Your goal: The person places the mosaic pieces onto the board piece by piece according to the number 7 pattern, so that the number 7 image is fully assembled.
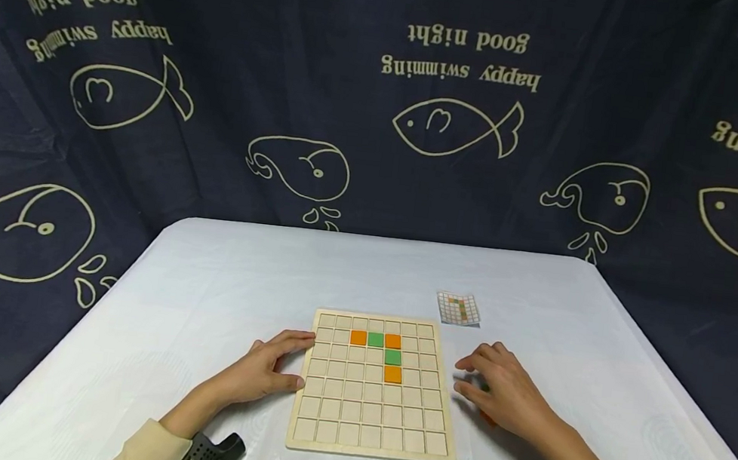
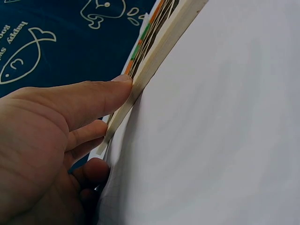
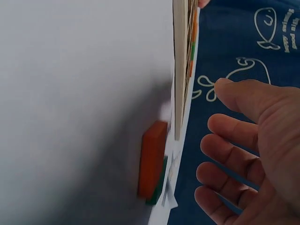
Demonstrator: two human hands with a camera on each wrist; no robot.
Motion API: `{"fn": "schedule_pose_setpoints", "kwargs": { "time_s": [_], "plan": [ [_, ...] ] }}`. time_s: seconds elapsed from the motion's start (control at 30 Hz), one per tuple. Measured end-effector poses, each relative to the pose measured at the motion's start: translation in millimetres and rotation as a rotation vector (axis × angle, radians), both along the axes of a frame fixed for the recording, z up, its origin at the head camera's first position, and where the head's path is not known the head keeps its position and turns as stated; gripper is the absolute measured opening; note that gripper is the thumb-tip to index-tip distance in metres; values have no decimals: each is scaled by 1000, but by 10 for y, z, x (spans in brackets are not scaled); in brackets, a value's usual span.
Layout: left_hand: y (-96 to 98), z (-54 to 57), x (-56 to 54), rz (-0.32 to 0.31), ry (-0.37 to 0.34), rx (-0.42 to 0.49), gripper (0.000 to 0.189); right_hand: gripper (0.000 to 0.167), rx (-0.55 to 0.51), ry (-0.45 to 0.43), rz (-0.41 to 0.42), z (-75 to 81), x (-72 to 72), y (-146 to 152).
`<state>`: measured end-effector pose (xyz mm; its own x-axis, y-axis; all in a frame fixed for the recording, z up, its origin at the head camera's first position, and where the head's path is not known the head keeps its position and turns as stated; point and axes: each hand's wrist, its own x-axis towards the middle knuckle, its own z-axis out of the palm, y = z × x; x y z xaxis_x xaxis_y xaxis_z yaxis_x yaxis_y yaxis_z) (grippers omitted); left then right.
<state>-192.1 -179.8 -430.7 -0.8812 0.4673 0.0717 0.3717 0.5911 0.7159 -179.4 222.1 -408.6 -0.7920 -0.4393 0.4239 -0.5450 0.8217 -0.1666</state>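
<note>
A pale wooden grid board (image 1: 371, 453) lies between the hands. In one of its rows sit an orange tile (image 1: 358, 337), a green tile (image 1: 375, 339) and another orange one (image 1: 393, 341). Below the last come a green tile (image 1: 392, 357) and an orange one (image 1: 393, 375). My left hand (image 1: 257, 375) rests against the board's left edge, thumb and fingertips touching it. To the right of the board, my right hand (image 1: 506, 390) hovers with spread, relaxed fingers and holds nothing. Beneath it are a loose orange tile (image 3: 152, 159) and a green tile (image 3: 162, 180), partly hidden in the head view.
A small pattern card (image 1: 459, 308) with a coloured grid lies beyond the board's far right corner. White cloth covers the table (image 1: 235, 268). A dark curtain (image 1: 381, 125) with fish and whale drawings hangs behind. Each wrist wears a black camera (image 1: 217, 452).
</note>
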Motion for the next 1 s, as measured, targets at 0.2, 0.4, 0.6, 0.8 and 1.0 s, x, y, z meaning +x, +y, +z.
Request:
{"fn": "schedule_pose_setpoints", "kwargs": {
  "time_s": [0.2, 0.4, 0.6, 0.8, 1.0],
  "plan": [
    [0, 1, 2, 2, 1, 7, 67, 21, -10, -38, -42, -1, 72, 101],
    [-11, -8, -6, -6, 9, 2, 67, 22, -10, -20, -58, -24, 115, 193],
    [-9, -19, -11, -6, 10, 1, 67, 23, -19, 41, -33, -49, 173, 272],
    [-7, -15, -9, -7, 10, 2, 67, 24, -25, 67, -30, -83, 202, 323],
    [-3, -4, -4, -7, 13, 3, 66, 25, -14, 33, -62, -101, 202, 353]
  ]
}}
